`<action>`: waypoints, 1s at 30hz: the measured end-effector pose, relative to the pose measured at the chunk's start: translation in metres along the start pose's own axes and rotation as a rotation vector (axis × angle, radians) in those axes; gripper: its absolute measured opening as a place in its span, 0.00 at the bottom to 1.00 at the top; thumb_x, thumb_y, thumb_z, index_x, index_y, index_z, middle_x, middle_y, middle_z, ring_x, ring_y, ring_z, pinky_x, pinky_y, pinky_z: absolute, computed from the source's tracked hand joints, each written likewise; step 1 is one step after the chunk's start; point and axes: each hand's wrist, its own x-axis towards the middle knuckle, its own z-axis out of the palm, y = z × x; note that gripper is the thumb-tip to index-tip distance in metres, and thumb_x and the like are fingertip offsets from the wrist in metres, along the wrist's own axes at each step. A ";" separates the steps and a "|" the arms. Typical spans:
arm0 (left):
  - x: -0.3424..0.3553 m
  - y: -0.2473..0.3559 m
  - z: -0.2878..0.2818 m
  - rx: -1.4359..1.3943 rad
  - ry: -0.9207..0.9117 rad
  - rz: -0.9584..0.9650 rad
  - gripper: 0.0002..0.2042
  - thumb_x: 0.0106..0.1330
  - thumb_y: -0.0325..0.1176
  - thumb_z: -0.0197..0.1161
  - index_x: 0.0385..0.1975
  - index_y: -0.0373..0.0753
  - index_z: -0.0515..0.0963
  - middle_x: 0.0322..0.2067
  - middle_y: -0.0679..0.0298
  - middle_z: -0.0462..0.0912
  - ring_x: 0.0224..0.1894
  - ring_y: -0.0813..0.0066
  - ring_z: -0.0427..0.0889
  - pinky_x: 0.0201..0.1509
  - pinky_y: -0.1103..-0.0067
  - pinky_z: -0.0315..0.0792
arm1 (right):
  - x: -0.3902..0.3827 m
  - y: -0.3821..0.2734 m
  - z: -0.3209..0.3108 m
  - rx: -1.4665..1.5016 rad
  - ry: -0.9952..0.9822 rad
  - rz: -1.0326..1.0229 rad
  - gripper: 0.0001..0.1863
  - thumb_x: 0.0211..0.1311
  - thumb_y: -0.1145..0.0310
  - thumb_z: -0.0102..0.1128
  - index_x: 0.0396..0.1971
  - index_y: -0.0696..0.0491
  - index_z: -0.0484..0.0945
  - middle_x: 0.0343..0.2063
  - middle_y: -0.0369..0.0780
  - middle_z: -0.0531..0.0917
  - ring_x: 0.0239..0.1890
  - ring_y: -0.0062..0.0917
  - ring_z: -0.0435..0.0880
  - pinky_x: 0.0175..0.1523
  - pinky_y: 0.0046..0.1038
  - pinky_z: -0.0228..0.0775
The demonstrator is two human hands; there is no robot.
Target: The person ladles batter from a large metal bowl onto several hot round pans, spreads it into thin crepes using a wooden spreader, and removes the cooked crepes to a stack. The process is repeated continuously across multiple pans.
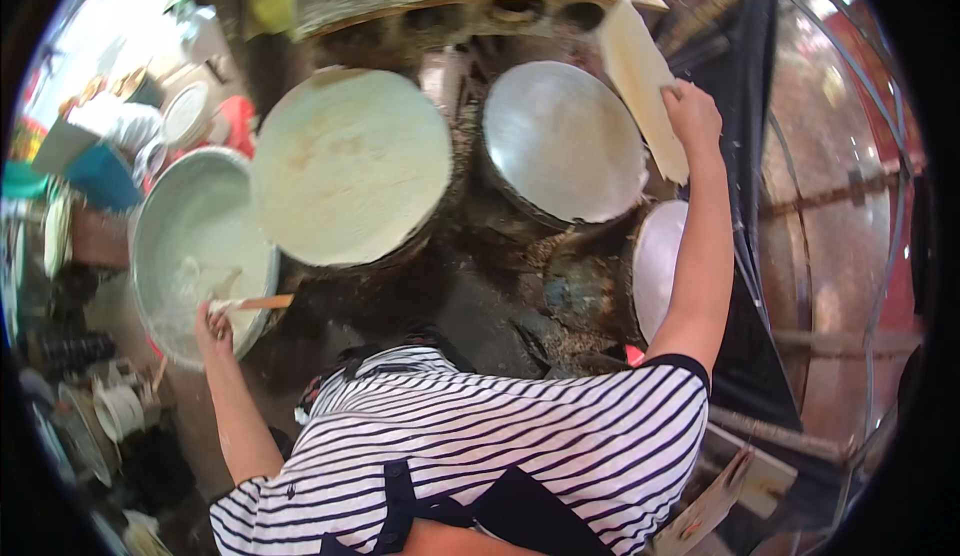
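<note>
At the left, my left hand [217, 326] is closed round a flat wooden stick [266, 302] over the rim of a large pale basin [146, 266]. Whitish wet batter [205, 278] lies in the basin, and some white clings to the stick near my fingers. In front of me, a pale round sheet of batter [350, 166] covers a large round griddle. To its right is a bare, shiny round griddle [565, 141]. My right hand [692, 116] reaches out and grips the edge of a long, pale yellow flat sheet [640, 81] beside that griddle; its material is unclear.
A third round metal surface [657, 266] is partly behind my right arm. A wooden board [420, 1] with objects on it runs along the far side. Black plastic sheeting [735, 76] hangs at the right. Tubs and a blue container [104, 176] crowd the left.
</note>
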 end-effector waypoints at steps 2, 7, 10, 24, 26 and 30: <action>0.008 0.008 -0.019 -0.081 -0.122 -0.064 0.04 0.62 0.28 0.57 0.27 0.36 0.70 0.14 0.71 0.64 0.10 0.87 0.57 0.09 0.89 0.51 | -0.010 -0.064 0.007 -0.078 0.022 -0.101 0.11 0.55 0.59 0.52 0.26 0.48 0.80 0.26 0.42 0.82 0.31 0.40 0.82 0.33 0.41 0.73; -0.003 0.016 -0.022 -0.070 -0.091 -0.055 0.06 0.60 0.27 0.58 0.24 0.39 0.68 0.11 0.72 0.61 0.10 0.87 0.59 0.09 0.89 0.51 | -0.043 -0.199 0.054 -0.136 0.069 -0.435 0.07 0.49 0.69 0.53 0.17 0.52 0.77 0.20 0.42 0.80 0.23 0.37 0.82 0.26 0.37 0.73; -0.004 0.022 -0.016 -0.024 -0.036 -0.054 0.06 0.60 0.28 0.59 0.25 0.39 0.69 0.11 0.71 0.64 0.10 0.87 0.61 0.10 0.89 0.53 | -0.079 -0.286 0.064 -0.042 0.131 -0.577 0.05 0.45 0.73 0.53 0.16 0.52 0.78 0.18 0.41 0.79 0.21 0.35 0.81 0.23 0.33 0.72; 0.026 0.076 -0.056 0.123 -0.019 -0.207 0.07 0.60 0.33 0.60 0.24 0.39 0.70 0.09 0.71 0.63 0.09 0.86 0.61 0.10 0.88 0.55 | -0.221 -0.538 0.109 0.013 -0.299 -0.584 0.03 0.45 0.68 0.58 0.21 0.50 0.79 0.24 0.38 0.80 0.30 0.30 0.81 0.35 0.32 0.68; 0.034 0.079 -0.068 0.115 -0.034 -0.215 0.08 0.59 0.33 0.61 0.23 0.41 0.69 0.08 0.72 0.61 0.09 0.86 0.61 0.10 0.89 0.54 | -0.231 -0.540 0.101 0.011 -0.354 -0.569 0.07 0.47 0.65 0.58 0.25 0.52 0.78 0.28 0.39 0.80 0.35 0.31 0.79 0.40 0.32 0.66; 0.030 0.087 -0.066 0.120 -0.005 -0.212 0.08 0.58 0.32 0.62 0.24 0.42 0.69 0.08 0.72 0.61 0.09 0.86 0.61 0.09 0.89 0.54 | -0.255 -0.508 0.073 0.274 -0.303 -0.600 0.21 0.47 0.63 0.60 0.42 0.55 0.73 0.44 0.45 0.74 0.51 0.36 0.70 0.54 0.36 0.59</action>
